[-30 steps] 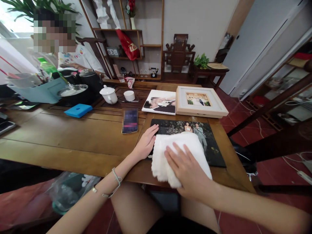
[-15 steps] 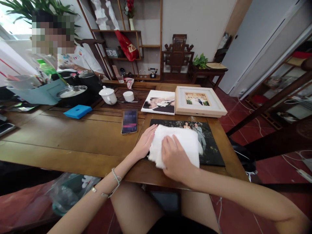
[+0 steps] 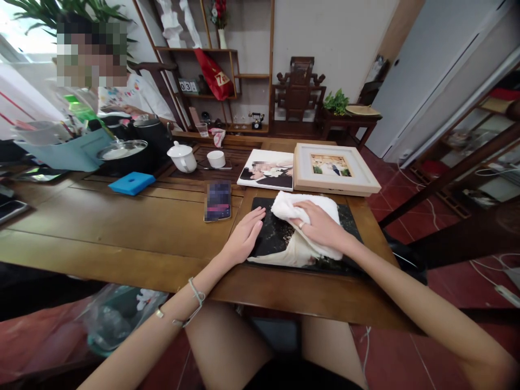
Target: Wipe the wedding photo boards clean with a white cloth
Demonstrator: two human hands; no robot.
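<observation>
Shifted toward the far edge of the desk (image 3: 142,227), the white towel (image 3: 327,206) is clutched by the curled right hand (image 3: 319,225). Near the near-right corner, the wedding photo panel (image 3: 272,235) is seemingly braced against sliding by the left hand (image 3: 244,235), laid flat, grasping nothing.

The left forearm (image 3: 162,319) slants up from the lower left to a left hand (image 3: 242,238) laid palm-down, fingers extended and close together — while the right forearm (image 3: 400,279) angles in from the lower right, its right hand (image 3: 319,225) closed with curled fingers — above two bare thighs (image 3: 227,341).
</observation>
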